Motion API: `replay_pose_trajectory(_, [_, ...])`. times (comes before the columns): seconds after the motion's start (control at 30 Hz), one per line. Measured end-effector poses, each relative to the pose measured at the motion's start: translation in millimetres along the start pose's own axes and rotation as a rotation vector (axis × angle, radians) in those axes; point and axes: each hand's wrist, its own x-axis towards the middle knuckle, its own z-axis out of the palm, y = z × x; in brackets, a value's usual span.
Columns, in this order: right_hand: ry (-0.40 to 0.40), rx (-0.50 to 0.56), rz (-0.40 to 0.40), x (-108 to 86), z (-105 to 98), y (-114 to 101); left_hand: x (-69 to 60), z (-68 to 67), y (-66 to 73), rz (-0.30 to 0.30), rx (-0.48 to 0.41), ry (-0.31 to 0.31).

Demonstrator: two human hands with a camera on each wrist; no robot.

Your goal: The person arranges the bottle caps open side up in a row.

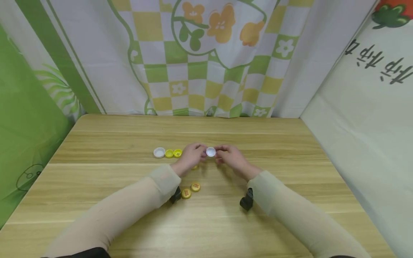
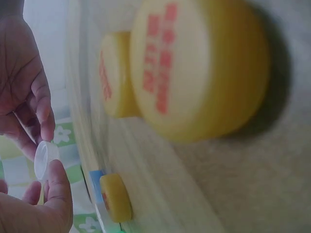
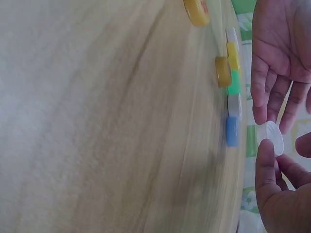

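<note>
Between the two hands, above the table, is a white bottle cap (image 1: 211, 152) with its hollow side facing the head camera. My left hand (image 1: 191, 157) pinches its left edge with thumb and fingers. From the other side my right hand (image 1: 235, 160) grips the same cap by its rim. The right wrist view shows the cap (image 3: 273, 138) tilted between both sets of fingertips. Below the left hand, a gold cap (image 1: 195, 167) is mostly covered. Two more gold caps (image 1: 186, 194) with red print lie by the left wrist.
Left of the left hand, a white cap (image 1: 159, 153) and two yellow caps (image 1: 169, 153) form a row. The row continues behind that hand with a green cap (image 3: 233, 81), a white one (image 3: 234, 105) and a blue cap (image 3: 233, 131). A patterned curtain (image 1: 206, 82) hangs behind the table.
</note>
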Motion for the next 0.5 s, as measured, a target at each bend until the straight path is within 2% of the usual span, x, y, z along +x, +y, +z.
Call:
replay_pose_trajectory(0.23, [0.048,0.011,0.007,10.5,-1.1,-0.3,8.2,1.8,4.9,-0.039,-0.075,-0.003])
replay_pose_trajectory(0.5, [0.075,0.003,0.065,22.4,-5.2,2.9,8.7,5.4,11.5,-0.075,-0.043,-0.026])
